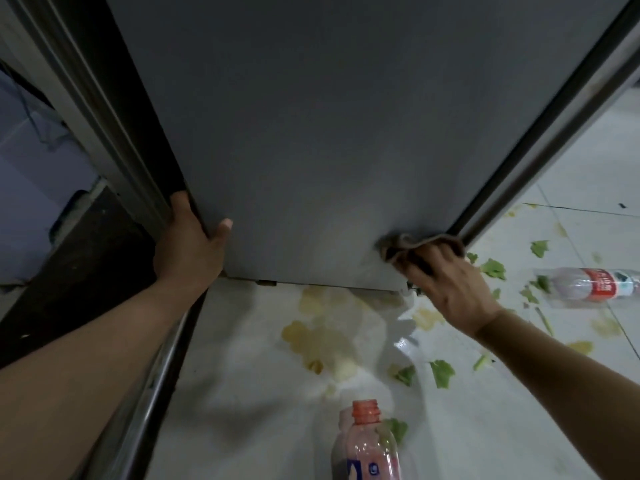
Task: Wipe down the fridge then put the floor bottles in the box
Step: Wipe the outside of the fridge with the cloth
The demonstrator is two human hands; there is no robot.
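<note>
Nearest: uncapped bottle (367, 445) lying on the tiled floor (242, 393), bottom centre, red neck pointing away.

Left hand (192, 247): fingers curled round the left edge of the fridge door (311, 133), thumb flat on the grey face, steadying it.

Centre: yellowish spill (318, 337) on the floor below the door.

Right hand (450, 289): fingers bunched round a brown cloth (415, 245), pressing it on the door's lower right corner.

Far right: second bottle (585, 284) on its side among green leaf scraps (493, 268). No box in view.

Judgement: wiping step unfinished. Keep the door braced, flatten the cloth for fuller contact, overlap strokes along the bottom edge. Bottles after.
</note>
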